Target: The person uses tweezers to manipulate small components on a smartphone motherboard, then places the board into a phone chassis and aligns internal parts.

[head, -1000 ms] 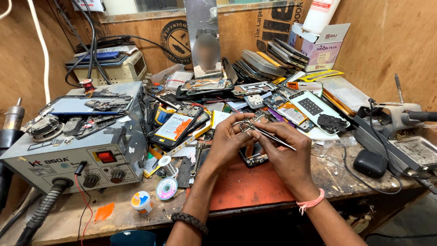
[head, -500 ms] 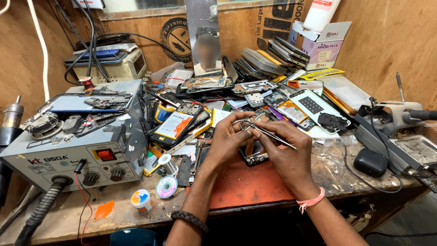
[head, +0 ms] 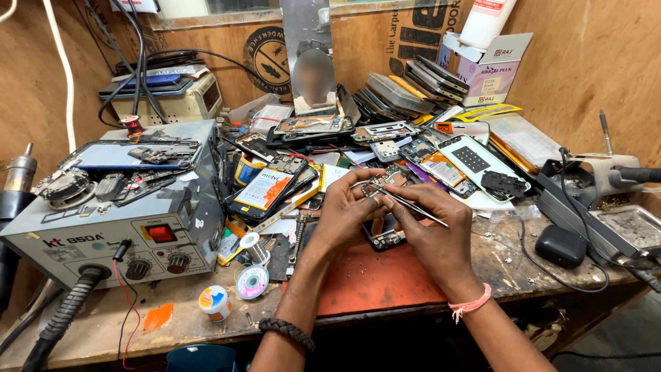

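Your left hand (head: 348,210) pinches a small part (head: 377,184), your right hand (head: 434,231) pinches tweezers (head: 406,202); a slip flicks it toward twelve o'clock clutter

Hands (head: 392,213) above mat (head: 372,282); rework station (head: 117,207) at left.

Both forearms are bare, with no sleeves in view; the left hand (head: 348,207) has a dark braided band (head: 287,333) around its wrist; the right hand (head: 434,234) has a thin pink thread band (head: 471,307), knotted with loose ends, around its wrist
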